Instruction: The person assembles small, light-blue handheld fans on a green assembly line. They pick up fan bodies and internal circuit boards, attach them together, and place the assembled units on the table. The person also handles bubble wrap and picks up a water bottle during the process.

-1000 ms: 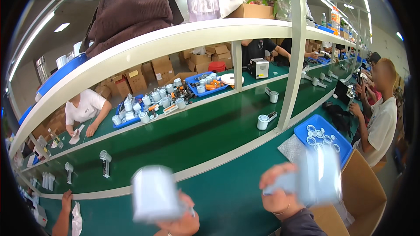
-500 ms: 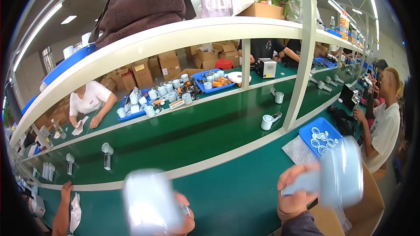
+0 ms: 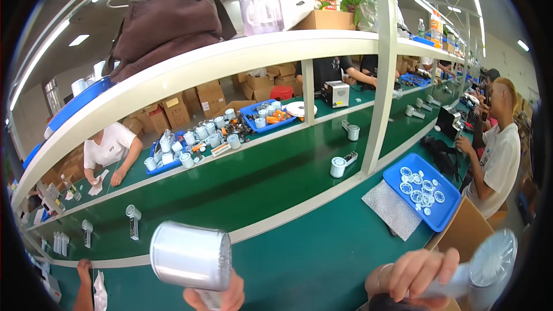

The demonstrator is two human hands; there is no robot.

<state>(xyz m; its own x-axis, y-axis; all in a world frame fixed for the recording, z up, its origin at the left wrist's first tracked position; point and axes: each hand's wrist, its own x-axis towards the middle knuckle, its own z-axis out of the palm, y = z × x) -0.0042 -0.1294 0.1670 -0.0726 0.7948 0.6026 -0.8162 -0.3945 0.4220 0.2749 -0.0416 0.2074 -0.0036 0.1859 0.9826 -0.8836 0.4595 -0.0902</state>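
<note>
Near the bottom middle, my left hand (image 3: pixel 224 295) is closed round the handle of a pale-blue handheld fan (image 3: pixel 190 256). Its drum-shaped head is raised above the green bench. At the lower right, my right hand (image 3: pixel 423 273) grips the handle of a second pale-blue handheld fan (image 3: pixel 493 262). That fan lies tilted sideways, its round finned face partly visible, over an open cardboard box (image 3: pixel 469 222). Just beyond my right hand lies a blue tray (image 3: pixel 446 213) holding several pale-blue rings and small discs.
Bubble wrap (image 3: pixel 391 210) lies beside the tray. A green conveyor belt (image 3: pixel 271 178) carries several similar fans past a white post (image 3: pixel 380 80). Another person's forearm (image 3: pixel 84 285) rests at the lower left. A co-worker (image 3: pixel 495 150) sits at right; a shelf (image 3: pixel 230 49) runs overhead.
My right hand has moved down and right with its fan, which has turned to show its finned face. The left fan has come up slightly. The whole view has shifted, bringing more of the tray into sight.
</note>
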